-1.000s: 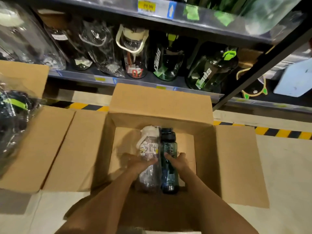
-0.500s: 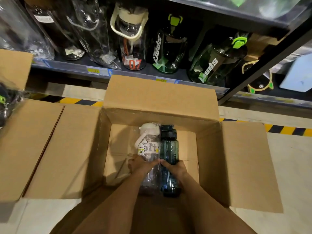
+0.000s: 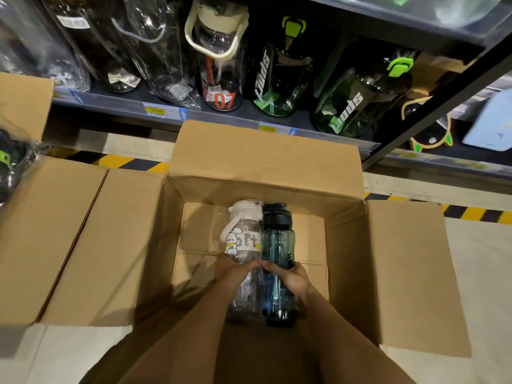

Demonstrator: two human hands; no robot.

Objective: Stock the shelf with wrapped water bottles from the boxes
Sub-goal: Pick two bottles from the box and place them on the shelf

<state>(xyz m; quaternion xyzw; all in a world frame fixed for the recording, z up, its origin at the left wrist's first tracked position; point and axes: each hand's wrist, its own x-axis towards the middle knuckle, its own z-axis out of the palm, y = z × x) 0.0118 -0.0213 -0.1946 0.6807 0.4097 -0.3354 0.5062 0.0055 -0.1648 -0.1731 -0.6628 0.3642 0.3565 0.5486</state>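
Two wrapped bottles lie side by side in an open cardboard box [image 3: 346, 267]. The clear bottle [image 3: 243, 239] has a white lid and a rabbit sticker. The dark teal bottle [image 3: 278, 242] has a black lid. My left hand [image 3: 235, 270] grips the clear bottle around its middle. My right hand [image 3: 291, 278] grips the teal bottle the same way. Both forearms reach down into the box. The shelf [image 3: 249, 120] behind the box holds several wrapped bottles.
The box flaps spread left, right and toward the shelf. A second open box [image 3: 25, 106] with a wrapped dark bottle [image 3: 11, 167] stands at the left. Yellow-black floor tape [image 3: 471, 212] runs under the shelf. A slanted shelf post [image 3: 432, 106] crosses the right side.
My fingers have closed further around the two bottles. The view has moved closer to the box and the shelf.
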